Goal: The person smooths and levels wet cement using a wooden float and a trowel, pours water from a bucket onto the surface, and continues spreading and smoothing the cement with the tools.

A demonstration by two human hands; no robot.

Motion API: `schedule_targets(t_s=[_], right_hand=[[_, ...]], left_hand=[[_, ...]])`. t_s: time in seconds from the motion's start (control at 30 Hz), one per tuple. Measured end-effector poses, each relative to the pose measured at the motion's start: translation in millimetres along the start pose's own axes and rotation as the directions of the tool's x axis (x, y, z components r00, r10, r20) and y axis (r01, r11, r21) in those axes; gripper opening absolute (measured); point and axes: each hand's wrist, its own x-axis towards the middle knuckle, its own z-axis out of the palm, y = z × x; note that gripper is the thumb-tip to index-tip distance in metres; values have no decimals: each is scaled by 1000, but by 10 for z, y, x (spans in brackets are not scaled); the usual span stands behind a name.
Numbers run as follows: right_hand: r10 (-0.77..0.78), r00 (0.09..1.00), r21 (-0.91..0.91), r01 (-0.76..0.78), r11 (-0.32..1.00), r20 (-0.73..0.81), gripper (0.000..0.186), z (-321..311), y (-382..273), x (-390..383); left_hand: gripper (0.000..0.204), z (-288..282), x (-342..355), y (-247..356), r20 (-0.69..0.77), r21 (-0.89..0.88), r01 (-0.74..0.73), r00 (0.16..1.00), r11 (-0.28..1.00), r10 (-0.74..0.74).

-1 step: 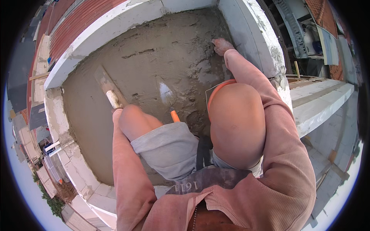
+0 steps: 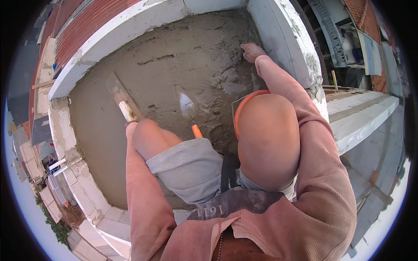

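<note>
Wet grey mortar covers the floor inside a low block wall. On its left side a long flat trowel with a pale handle lies on the surface. My left hand is at the near end of that handle, mostly hidden by my knee, and appears closed on it. Up at the far right corner, my right hand rests low against the mortar with curled fingers; anything inside them is hidden. Between my knees and the far wall a pointed trowel with an orange handle lies on the mortar, held by neither hand.
Pale block walls border the mortar, with a higher block wall at the right. An orange bucket rim with a wire handle shows beside my right knee. Beyond the left wall lie a red corrugated roof and a drop to lower ground.
</note>
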Motion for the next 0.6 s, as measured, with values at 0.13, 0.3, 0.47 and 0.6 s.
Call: schedule_targets(t_s=[0.13,0.3,0.47,0.6], right_hand=[[-252,920,-45,250,967,-299,29,-731,-110,-345],[-312,830,-144,277,950,-463,46,-2125,566,-1460],[-342,627,-516,-114,849,-700,41,-2400,823,-2375],[-243,931,71,271,960,-272,37,-2646,-104,-2495]], left_hand=[[48,-3,101,-289,4,0,45,999,999,-45],[49,-15,192,-293,20,-4,63,998,998,-63],[51,143,265,-52,70,3,20,997,1000,-20],[53,223,332,-53,85,8,1,996,1000,-2]])
